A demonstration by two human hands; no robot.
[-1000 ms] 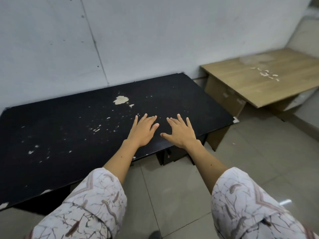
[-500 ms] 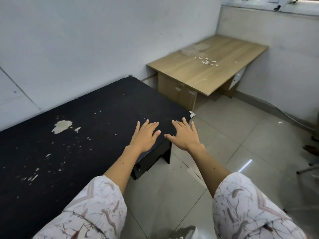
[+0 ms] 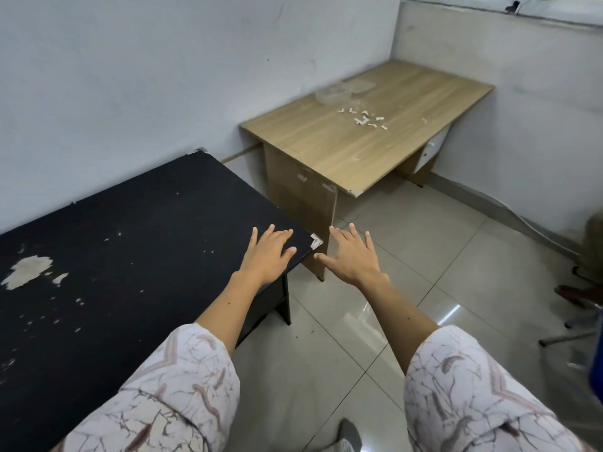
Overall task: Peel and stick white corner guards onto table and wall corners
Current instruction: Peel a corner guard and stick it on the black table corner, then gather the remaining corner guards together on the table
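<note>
Left hand (image 3: 269,256): fingers spread, flat on black bench (image 3: 130,256), holding nothing. White corner guard (image 3: 315,243): just beyond thumb. Right hand (image 3: 352,256): open, empty, above floor.

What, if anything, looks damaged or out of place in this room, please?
The black table has a large pale patch where its surface has flaked off, with smaller chips nearby. On the wooden desk, small white pieces lie scattered loose.

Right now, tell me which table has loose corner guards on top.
The wooden table by the far wall; white guards lie scattered there.
</note>
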